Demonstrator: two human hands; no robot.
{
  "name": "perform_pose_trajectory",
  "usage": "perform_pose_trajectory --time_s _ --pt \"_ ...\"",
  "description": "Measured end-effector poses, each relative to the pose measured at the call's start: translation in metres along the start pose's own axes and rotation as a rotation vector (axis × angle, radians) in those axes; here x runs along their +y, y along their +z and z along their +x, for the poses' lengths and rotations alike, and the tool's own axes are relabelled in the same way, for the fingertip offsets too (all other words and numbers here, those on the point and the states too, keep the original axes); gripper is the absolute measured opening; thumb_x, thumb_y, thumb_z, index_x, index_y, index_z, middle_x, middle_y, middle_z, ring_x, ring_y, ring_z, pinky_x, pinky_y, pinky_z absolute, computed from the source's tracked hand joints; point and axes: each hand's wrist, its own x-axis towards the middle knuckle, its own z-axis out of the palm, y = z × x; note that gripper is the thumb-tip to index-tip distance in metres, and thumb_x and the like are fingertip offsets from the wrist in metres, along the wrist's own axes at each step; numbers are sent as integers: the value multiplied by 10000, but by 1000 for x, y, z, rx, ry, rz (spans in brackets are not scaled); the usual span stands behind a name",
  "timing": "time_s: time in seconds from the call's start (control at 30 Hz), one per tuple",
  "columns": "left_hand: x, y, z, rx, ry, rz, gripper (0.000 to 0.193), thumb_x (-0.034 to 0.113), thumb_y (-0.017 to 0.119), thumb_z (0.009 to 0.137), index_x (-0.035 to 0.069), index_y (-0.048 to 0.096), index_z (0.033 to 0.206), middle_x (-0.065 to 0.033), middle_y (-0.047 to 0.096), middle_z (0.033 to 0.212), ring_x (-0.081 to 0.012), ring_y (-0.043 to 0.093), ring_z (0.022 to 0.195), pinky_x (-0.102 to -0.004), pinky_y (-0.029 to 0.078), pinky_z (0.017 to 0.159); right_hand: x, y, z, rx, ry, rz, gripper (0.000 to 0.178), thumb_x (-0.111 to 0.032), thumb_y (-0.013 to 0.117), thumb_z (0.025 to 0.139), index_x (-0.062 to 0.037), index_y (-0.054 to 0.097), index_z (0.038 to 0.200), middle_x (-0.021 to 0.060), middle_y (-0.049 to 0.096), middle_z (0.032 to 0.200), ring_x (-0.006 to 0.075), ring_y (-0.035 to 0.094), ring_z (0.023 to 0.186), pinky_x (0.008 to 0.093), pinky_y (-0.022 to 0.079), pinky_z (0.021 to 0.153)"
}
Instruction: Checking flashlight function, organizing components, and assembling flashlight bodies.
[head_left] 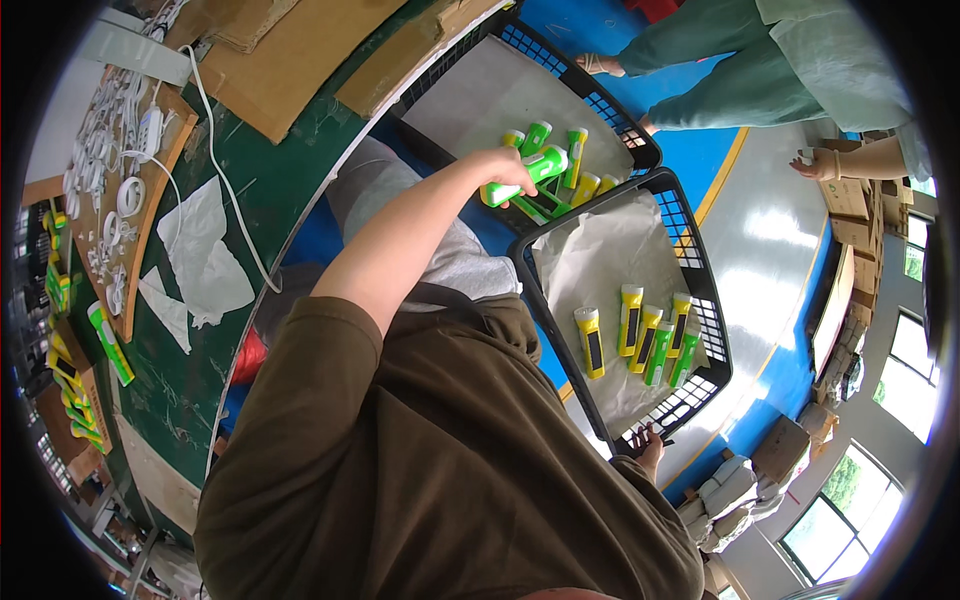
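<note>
My left hand (508, 174) is closed around a green and white flashlight (545, 163), over the near end of a black plastic basket (645, 150) lined with pale paper. Several green and yellow flashlights lie in that basket, partly behind my hand. My right hand (650, 448) has its fingers curled over the rim of a second black basket (722, 325). Inside this one, on crumpled paper (610, 240), rests a loose group of flashlights: a yellow one (590, 342) apart at the left, other yellow ones with dark panels, and green ones (659, 354) beside them.
On my left stands a green workbench (255, 205) with cardboard sheets (290, 60), a white cable (215, 120), a board of small white parts (125, 200) and a green flashlight (108, 343). Another person (740, 75) stands beyond the baskets. Cartons (850, 200) line the right wall.
</note>
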Motion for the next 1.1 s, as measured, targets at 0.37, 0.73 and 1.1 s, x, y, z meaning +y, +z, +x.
perform_pose_trajectory --time_s 0.37,0.73,1.1 --pt "-55 -12 1 632 238 69 535 243 713 679 -14 516 1104 -225 619 973 -314 627 913 -386 485 784 -1 4 -10 24 -46 -21 303 -71 485 826 55 528 1099 94 621 1193 247 614 1010 399 524 812" --pt "-50 -16 -20 613 434 -302 729 138 788 666 33 458 1309 -128 574 1161 -213 562 1044 -320 446 901 1 -2 1 -9 -17 4 315 -56 491 813 38 565 1105 88 624 1156 233 617 992 388 521 783" --pt "-41 -35 -2 782 421 -440 358 213 701 782 -14 547 1014 -159 633 919 -229 651 726 -352 507 622 8 3 -4 0 -65 70 306 -87 491 823 17 525 1109 69 633 1059 220 624 897 362 539 688"
